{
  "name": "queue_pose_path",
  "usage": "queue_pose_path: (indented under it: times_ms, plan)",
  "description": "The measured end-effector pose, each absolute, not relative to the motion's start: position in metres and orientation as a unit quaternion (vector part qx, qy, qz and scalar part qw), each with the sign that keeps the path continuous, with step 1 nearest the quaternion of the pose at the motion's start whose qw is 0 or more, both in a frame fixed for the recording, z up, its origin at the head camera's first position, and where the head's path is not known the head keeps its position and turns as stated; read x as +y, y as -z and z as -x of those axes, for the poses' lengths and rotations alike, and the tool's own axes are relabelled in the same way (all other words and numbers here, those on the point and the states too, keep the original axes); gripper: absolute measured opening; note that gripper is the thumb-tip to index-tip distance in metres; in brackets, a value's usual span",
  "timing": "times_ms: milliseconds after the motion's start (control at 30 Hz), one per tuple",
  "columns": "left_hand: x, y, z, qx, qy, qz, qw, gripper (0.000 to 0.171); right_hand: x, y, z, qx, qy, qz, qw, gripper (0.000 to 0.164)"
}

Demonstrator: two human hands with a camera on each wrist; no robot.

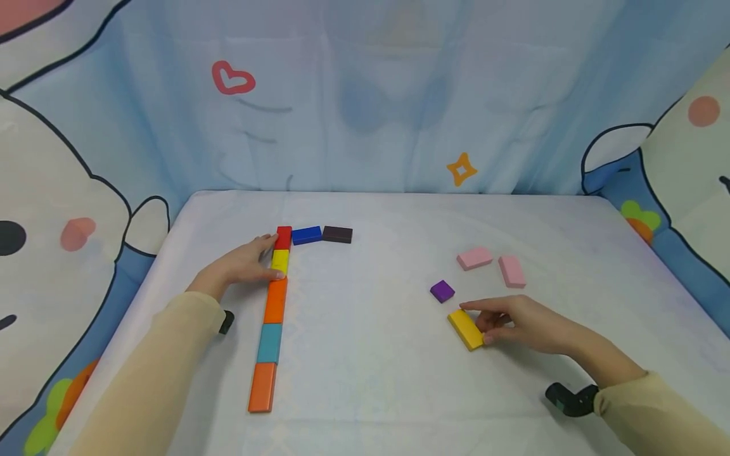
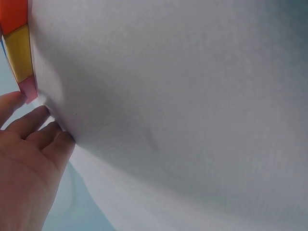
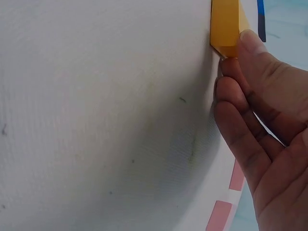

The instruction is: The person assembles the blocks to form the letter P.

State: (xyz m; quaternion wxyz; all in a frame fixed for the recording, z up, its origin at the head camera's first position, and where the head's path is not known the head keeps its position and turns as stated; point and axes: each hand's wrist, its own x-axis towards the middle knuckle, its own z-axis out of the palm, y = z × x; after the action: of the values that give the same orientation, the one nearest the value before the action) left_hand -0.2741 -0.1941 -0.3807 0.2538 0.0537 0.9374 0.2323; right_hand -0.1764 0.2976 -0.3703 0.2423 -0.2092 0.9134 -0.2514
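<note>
My left hand (image 1: 242, 263) rests at the far end of a column of blocks, its index fingertip at the red block (image 1: 284, 238) and its thumb on the small yellow block (image 1: 280, 261). Below these run an orange block (image 1: 275, 301), a teal block (image 1: 270, 342) and another orange block (image 1: 262, 387), end to end. From the red block, a blue block (image 1: 307, 235) and a dark brown block (image 1: 338, 234) extend rightward. On the right, my right hand (image 1: 530, 324) holds a long yellow block (image 1: 464, 329) between thumb and index finger, low over the table.
Beyond the right hand lie a purple block (image 1: 442, 291) and two pink blocks, one tilted (image 1: 474, 258) and one more upright in view (image 1: 512, 272). A white cloth covers the table (image 1: 365, 380); a patterned blue curtain (image 1: 388, 114) hangs along its far edge.
</note>
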Motion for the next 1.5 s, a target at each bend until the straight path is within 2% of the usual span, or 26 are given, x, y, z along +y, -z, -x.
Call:
queue_pose_path:
  times_ms: [300, 867, 1033, 1500]
  plan:
    - [-0.194, 0.382, 0.276, 0.938, -0.230, -0.051, 0.255, 0.097, 0.289, 0.371, 0.176, 0.916, 0.252, 0.192, 0.248, 0.058]
    - [-0.194, 0.380, 0.275, 0.939, -0.228, -0.052, 0.253, 0.098, 0.215, 0.374, 0.174, 0.932, 0.223, 0.219, 0.183, 0.055]
    - [-0.195, 0.380, 0.275, 0.939, -0.229, -0.054, 0.253, 0.098, 0.196, 0.374, 0.185, 0.938, 0.212, 0.215, 0.169, 0.054]
    - [-0.194, 0.381, 0.274, 0.938, -0.233, -0.054, 0.252, 0.097, 0.162, 0.375, 0.240, 0.947, 0.193, 0.187, 0.174, 0.055]
